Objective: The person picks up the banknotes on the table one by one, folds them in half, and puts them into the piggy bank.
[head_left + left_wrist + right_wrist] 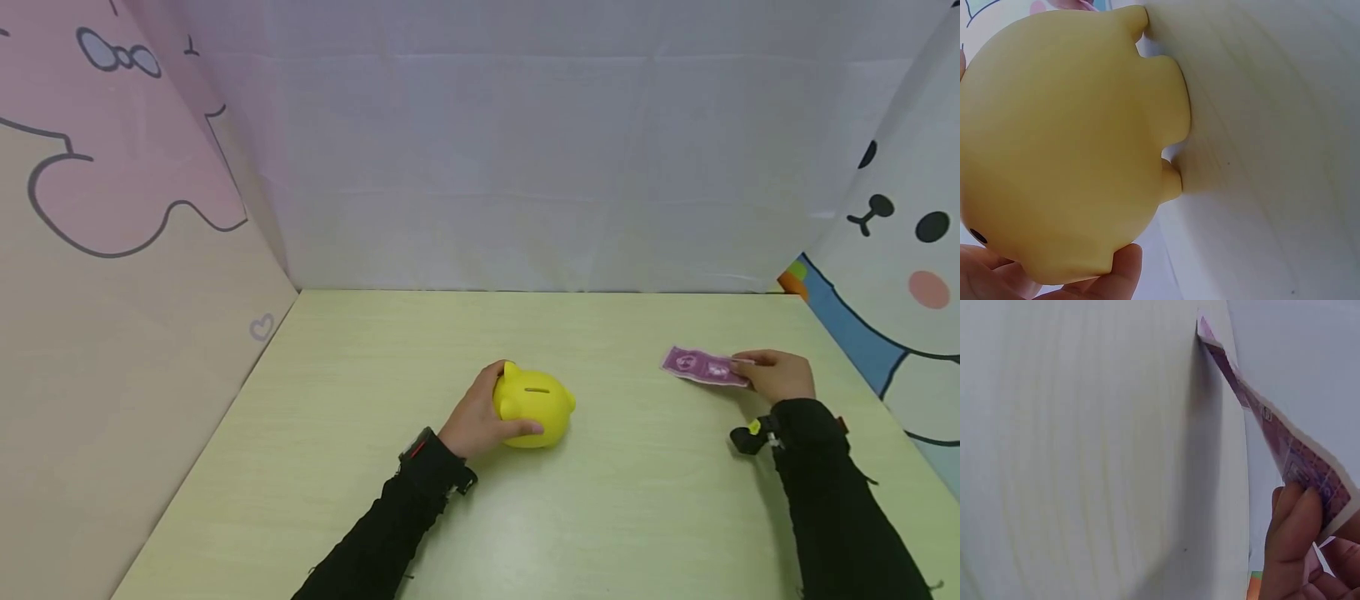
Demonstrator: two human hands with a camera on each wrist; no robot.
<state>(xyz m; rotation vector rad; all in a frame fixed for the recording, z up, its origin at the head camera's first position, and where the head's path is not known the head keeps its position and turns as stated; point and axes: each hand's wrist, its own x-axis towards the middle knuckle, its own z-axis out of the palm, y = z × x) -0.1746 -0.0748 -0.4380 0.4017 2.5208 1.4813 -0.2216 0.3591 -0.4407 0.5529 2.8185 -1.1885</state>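
A yellow piggy bank point(551, 414) with a coin slot on top stands on the table, its short feet on the surface in the left wrist view. My left hand point(483, 417) grips it from the left side, thumb across the near side and fingers around the snout end point(1069, 265). To the right, my right hand point(776, 377) pinches one end of a purple paper banknote point(701, 367). The right wrist view shows the banknote point(1300, 456) slightly bent and raised at a slant, its shadow on the table beneath it.
The pale wooden table point(360, 375) meets a white cloth backdrop point(465, 167) at its far edge. Cartoon-printed panels, a pink and beige one point(135, 333) and a white bear one point(892, 267), flank it left and right.
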